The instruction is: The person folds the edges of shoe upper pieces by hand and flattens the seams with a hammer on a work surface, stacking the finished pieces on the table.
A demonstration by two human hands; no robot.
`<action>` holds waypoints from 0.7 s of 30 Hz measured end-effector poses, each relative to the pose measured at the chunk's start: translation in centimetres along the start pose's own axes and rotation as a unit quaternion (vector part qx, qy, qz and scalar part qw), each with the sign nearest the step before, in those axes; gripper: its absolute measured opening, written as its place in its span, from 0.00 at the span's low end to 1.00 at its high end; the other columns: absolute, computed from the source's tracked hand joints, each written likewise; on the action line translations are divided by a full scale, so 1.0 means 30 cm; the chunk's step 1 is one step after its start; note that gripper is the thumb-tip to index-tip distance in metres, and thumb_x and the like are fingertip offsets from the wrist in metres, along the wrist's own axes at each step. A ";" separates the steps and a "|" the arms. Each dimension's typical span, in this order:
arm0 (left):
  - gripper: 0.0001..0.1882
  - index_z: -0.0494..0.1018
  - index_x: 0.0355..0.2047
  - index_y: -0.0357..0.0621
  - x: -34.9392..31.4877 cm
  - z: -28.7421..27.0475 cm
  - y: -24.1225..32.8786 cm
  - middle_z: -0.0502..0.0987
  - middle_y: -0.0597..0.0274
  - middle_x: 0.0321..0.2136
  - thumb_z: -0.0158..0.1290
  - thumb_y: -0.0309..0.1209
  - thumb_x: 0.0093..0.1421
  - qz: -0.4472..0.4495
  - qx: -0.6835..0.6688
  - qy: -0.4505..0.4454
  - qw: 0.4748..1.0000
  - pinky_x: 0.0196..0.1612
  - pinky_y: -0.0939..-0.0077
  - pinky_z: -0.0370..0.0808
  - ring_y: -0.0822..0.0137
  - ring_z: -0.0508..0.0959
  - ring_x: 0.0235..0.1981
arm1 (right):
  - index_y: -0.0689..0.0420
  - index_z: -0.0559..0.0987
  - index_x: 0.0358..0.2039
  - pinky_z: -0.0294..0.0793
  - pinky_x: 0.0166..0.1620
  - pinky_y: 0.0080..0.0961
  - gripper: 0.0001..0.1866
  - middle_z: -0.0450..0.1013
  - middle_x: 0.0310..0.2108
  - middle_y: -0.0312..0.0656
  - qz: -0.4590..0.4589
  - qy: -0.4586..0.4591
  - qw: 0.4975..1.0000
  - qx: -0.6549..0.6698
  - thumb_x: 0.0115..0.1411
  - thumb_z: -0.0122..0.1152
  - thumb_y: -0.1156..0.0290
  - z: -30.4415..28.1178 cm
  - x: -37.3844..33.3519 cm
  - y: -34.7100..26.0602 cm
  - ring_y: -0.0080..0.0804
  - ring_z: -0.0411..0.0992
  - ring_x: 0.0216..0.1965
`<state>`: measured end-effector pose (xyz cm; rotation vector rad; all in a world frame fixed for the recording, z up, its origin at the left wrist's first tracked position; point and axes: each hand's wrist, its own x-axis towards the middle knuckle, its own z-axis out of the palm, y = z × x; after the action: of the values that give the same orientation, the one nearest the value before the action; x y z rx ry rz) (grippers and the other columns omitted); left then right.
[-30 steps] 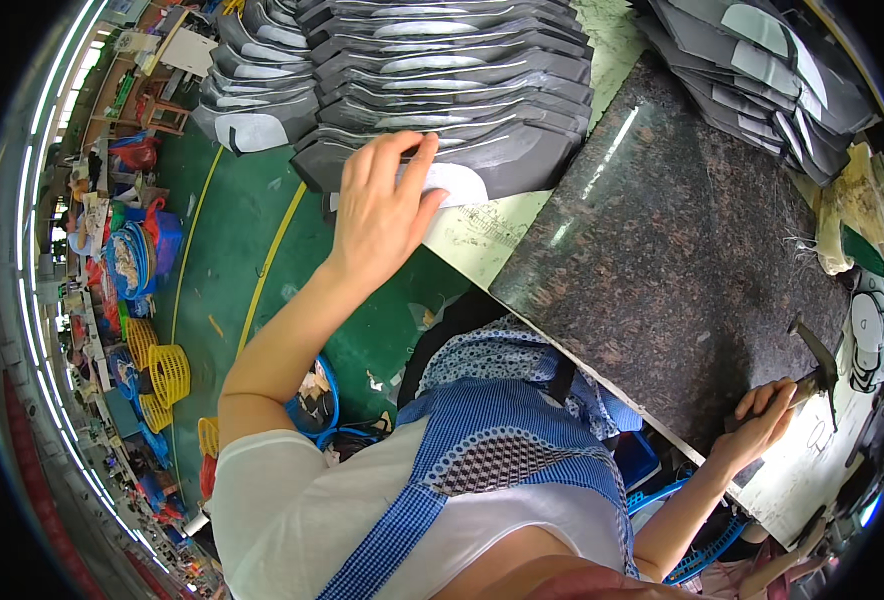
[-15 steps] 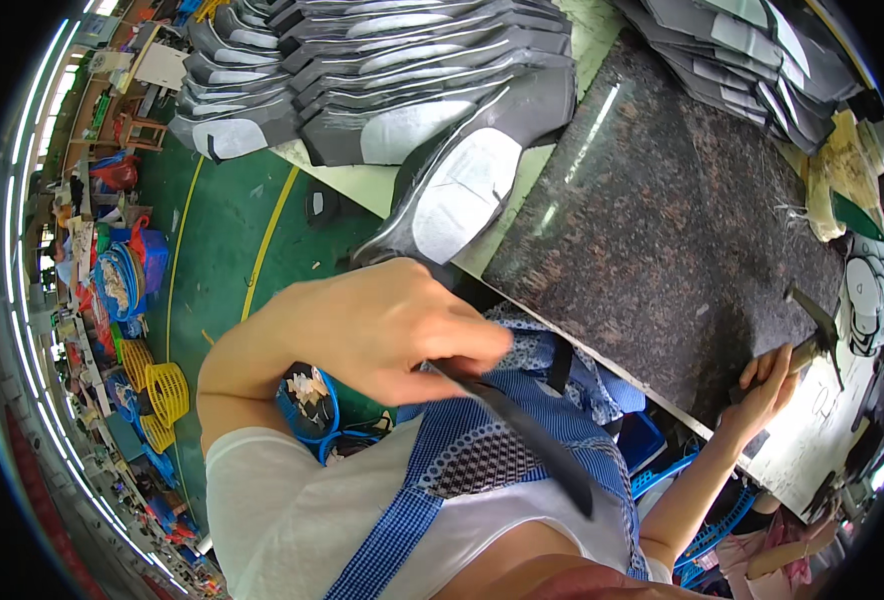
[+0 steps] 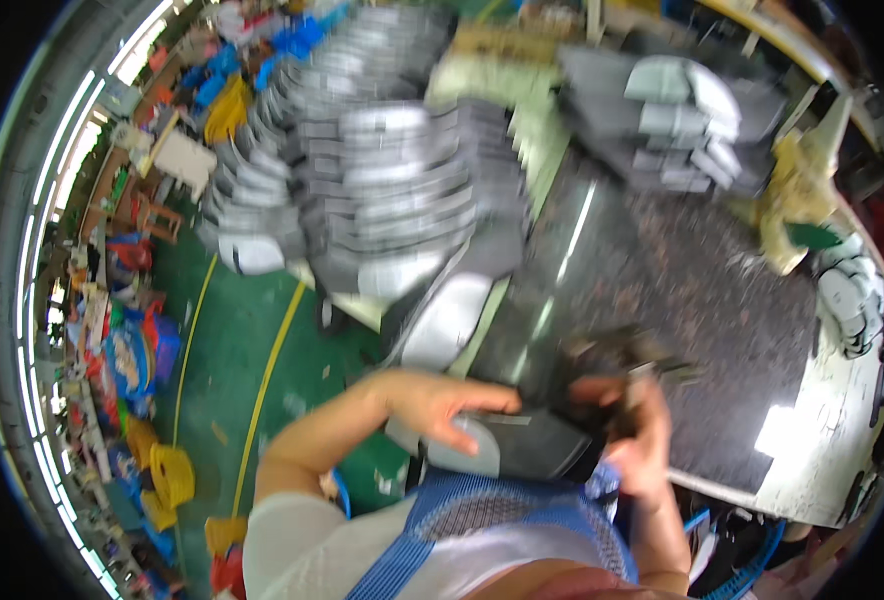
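A dark grey flat piece with a light patch (image 3: 530, 449) lies at the near edge of the stone slab, in front of my apron. My left hand (image 3: 440, 408) rests on its left part, index finger stretched out and thumb apart from it; the other fingers are hidden. To its right, my right hand (image 3: 644, 435) is closed round a hammer (image 3: 627, 358), raised over the slab and blurred by motion. Left of the slab lie overlapping rows of similar grey pieces with pale patches (image 3: 387, 215).
The dark speckled slab (image 3: 712, 290) covers most of the table. More grey pieces with pale patches (image 3: 677, 110) are stacked at its far side. A yellowish bag (image 3: 802, 190) and a bundle of white pieces (image 3: 850, 295) stand at the right. Yellow baskets (image 3: 170, 475) are on the left.
My right hand has picked up the hammer and moved left with it. My left hand has brought the grey piece down to the slab's near edge. The view has shifted.
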<state>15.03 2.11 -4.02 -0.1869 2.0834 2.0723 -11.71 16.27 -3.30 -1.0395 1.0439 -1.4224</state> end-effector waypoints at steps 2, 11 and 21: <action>0.35 0.58 0.62 0.34 -0.006 -0.040 0.029 0.68 0.55 0.56 0.62 0.32 0.59 -0.036 -0.013 0.019 0.999 0.62 0.72 0.63 0.69 0.66 0.58 | 0.64 0.71 0.46 0.72 0.51 0.30 0.34 0.75 0.44 0.48 0.092 -0.057 0.990 -0.092 0.45 0.81 0.61 0.057 0.048 0.009 0.31 0.73 0.45; 0.20 0.72 0.54 0.39 -0.327 -0.161 0.019 0.79 0.54 0.46 0.56 0.36 0.66 -0.222 0.054 0.224 0.947 0.52 0.73 0.73 0.67 0.78 0.49 | 0.56 0.68 0.37 0.67 0.33 0.17 0.20 0.66 0.29 0.29 0.071 0.072 0.991 -0.093 0.49 0.71 0.79 0.015 0.038 -0.082 0.15 0.64 0.29; 0.26 0.72 0.51 0.38 0.266 -0.026 0.220 0.78 0.51 0.38 0.56 0.47 0.63 0.089 0.228 0.206 0.947 0.41 0.65 0.74 0.54 0.79 0.37 | 0.58 0.70 0.38 0.69 0.32 0.15 0.20 0.70 0.29 0.31 0.072 0.224 0.970 -0.055 0.49 0.73 0.79 -0.005 -0.051 -0.096 0.16 0.68 0.29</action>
<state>5.73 1.81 0.61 -0.3998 2.8641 1.6742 -12.41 18.03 -0.63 -0.7124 1.5062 -1.5273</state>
